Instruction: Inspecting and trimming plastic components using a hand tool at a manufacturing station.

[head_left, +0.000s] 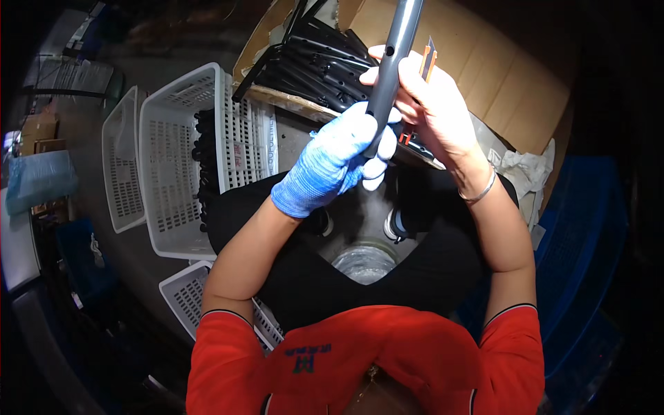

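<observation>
I saw the gloved left hand (337, 160) wrapped around the grey tube (391, 63), steadying it while the right hand (427, 104) gripped an orange cutter (428, 59) at its three o'clock side.

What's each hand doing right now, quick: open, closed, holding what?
Left hand, in a blue glove: closed around the grey tube.
Right hand, bare: closed on the same tube, also holding an orange utility knife.

White slotted baskets (173, 159) stand beside a cardboard box (512, 83) of black parts (318, 59).
</observation>
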`<state>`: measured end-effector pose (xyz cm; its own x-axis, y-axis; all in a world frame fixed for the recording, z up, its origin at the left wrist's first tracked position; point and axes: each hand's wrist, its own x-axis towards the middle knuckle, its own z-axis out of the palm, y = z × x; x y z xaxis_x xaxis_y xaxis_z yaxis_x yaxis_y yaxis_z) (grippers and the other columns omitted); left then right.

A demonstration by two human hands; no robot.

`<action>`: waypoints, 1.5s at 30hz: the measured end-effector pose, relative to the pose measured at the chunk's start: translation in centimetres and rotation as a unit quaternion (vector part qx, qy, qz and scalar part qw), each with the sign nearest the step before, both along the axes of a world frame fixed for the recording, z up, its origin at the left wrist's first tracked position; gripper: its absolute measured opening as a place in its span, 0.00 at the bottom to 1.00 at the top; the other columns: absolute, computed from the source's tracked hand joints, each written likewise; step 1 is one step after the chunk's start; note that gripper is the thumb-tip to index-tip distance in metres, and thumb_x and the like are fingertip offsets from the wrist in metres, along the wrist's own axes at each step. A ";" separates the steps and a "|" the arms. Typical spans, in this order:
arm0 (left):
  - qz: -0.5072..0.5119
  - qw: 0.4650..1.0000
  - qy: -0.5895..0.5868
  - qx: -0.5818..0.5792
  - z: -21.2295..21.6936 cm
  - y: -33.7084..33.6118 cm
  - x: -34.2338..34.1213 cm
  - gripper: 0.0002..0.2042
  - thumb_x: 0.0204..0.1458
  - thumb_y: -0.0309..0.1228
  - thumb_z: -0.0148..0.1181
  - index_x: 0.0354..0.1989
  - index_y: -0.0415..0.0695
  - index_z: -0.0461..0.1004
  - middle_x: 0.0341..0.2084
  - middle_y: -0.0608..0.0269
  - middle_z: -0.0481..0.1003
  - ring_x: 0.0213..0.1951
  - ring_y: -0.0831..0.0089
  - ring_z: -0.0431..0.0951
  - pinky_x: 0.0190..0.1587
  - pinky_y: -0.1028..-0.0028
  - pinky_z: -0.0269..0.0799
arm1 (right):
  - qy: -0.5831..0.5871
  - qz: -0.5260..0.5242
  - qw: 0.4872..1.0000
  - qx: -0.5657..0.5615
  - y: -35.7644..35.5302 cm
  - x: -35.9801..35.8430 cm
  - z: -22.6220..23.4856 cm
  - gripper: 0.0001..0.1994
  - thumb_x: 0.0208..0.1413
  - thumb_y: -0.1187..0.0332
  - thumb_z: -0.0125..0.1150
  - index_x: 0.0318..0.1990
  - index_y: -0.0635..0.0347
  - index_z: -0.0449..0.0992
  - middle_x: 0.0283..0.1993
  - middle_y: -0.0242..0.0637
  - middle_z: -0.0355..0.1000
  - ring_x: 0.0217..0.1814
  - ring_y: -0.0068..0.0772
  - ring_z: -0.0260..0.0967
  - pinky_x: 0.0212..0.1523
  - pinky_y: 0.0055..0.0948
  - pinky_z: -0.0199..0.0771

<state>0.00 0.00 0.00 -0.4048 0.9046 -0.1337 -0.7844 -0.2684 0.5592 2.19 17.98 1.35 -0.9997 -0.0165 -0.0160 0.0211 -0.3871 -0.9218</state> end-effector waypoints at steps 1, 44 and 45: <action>0.024 0.993 0.089 -0.077 0.5 0.1 0.2 0.20 0.56 0.38 0.55 0.55 0.46 0.61 0.29 0.67 0.69 0.25 0.82 0.71 0.28 0.81 0.70 | 0.008 -0.010 1.000 0.021 0.2 0.0 -0.1 0.20 0.61 0.60 0.51 0.55 0.64 0.67 0.39 0.33 0.76 0.19 0.07 0.46 0.19 0.10 0.48; 0.106 0.954 0.152 -0.234 -0.1 -0.9 0.9 0.19 0.61 0.47 0.41 0.43 0.42 0.68 0.10 0.70 0.61 0.10 0.83 0.57 0.14 0.83 0.51 | 0.056 -0.229 0.968 0.090 5.0 -1.2 1.5 0.06 0.59 0.67 0.52 0.36 0.60 0.70 0.27 0.27 0.65 0.23 0.11 0.54 0.21 0.13 0.54; 0.105 0.954 0.153 -0.235 0.0 -0.9 0.9 0.19 0.61 0.47 0.41 0.43 0.42 0.68 0.10 0.70 0.61 0.10 0.83 0.57 0.14 0.83 0.51 | 0.079 -0.235 0.961 0.126 5.3 -1.2 1.5 0.07 0.61 0.66 0.49 0.35 0.60 0.69 0.26 0.26 0.64 0.22 0.11 0.54 0.21 0.13 0.54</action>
<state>0.90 -0.91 -0.04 -0.6564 0.6678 -0.3510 -0.5211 -0.0648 0.8510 1.00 23.26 2.82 -0.8859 0.4218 0.1930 -0.2503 -0.0844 -0.9645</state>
